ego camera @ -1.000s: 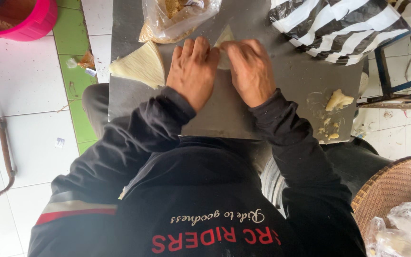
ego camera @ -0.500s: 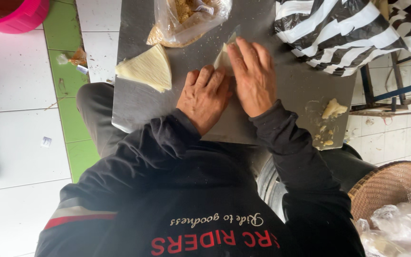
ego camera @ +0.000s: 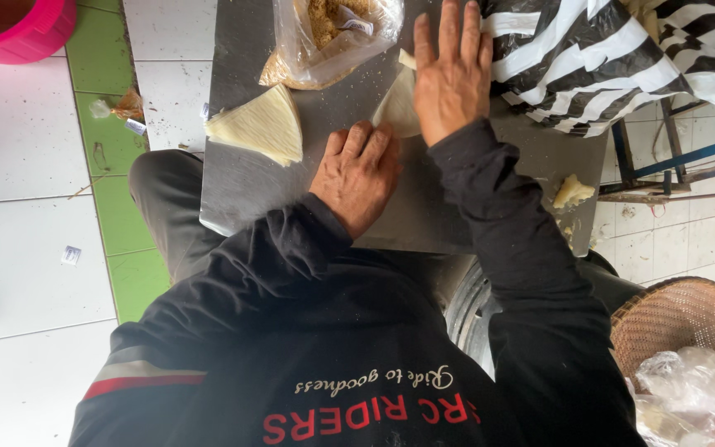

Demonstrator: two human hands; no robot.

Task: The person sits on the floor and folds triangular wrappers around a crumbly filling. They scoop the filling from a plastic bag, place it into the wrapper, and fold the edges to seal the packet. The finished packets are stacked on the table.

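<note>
Left hand [ego camera: 360, 175]: fingers together, flat, pinning the wrapper [ego camera: 399, 106] near edge.
Right hand [ego camera: 450, 74]: fingers spread, pressing far side.
Technique: keep pressure even.

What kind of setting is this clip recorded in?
Probably an informal food-preparation spot on a tiled floor. A person works thin pale dough sheets on a grey metal board, beside a stack of folded pale triangular wrappers and a clear plastic bag of crumbly filling.

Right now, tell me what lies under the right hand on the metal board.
Under the right hand lies a pale thin wrapper sheet on the grey metal board; its lower left part shows beside the left hand. The rest of the sheet, and anything on it, is covered.
</note>
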